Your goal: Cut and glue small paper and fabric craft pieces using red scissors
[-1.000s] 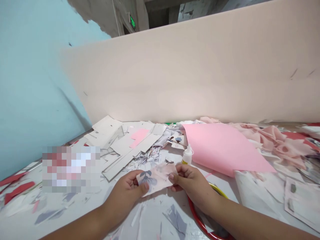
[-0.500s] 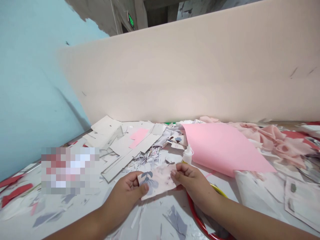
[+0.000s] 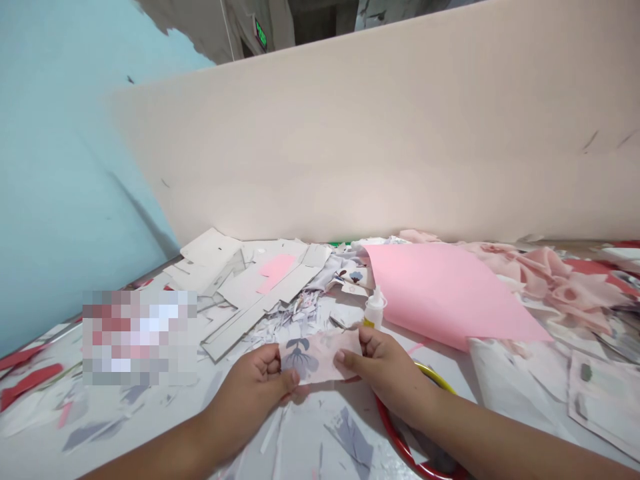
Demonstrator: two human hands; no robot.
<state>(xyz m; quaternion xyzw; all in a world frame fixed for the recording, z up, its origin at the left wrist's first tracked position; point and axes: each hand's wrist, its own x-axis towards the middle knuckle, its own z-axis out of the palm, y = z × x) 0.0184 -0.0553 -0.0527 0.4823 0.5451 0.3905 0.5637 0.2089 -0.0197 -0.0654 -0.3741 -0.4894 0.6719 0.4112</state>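
Observation:
Both hands hold a pale pink scrap (image 3: 320, 357) of thin printed material, with a grey-blue plant motif near its left end. My left hand (image 3: 254, 381) pinches its left edge between thumb and fingers. My right hand (image 3: 383, 371) grips the right edge, thumb on top. The scrap lies almost level just above the littered table, and its lower edge is partly hidden by my fingers. A small white glue bottle (image 3: 375, 309) with a yellow base stands just beyond my right hand.
Beyond my hands lie cut cardboard strips (image 3: 260, 300) and paper shreds. A large pink sheet (image 3: 445, 293) lies to the right, with crumpled pink fabric (image 3: 555, 283) past it. A red-and-yellow hoop (image 3: 400, 427) sits under my right forearm. A tall beige board (image 3: 350, 147) stands behind the table.
The scrap has gone from tilted to nearly level and looks flatter between my hands. My hands have shifted slightly, and the view has tilted a little.

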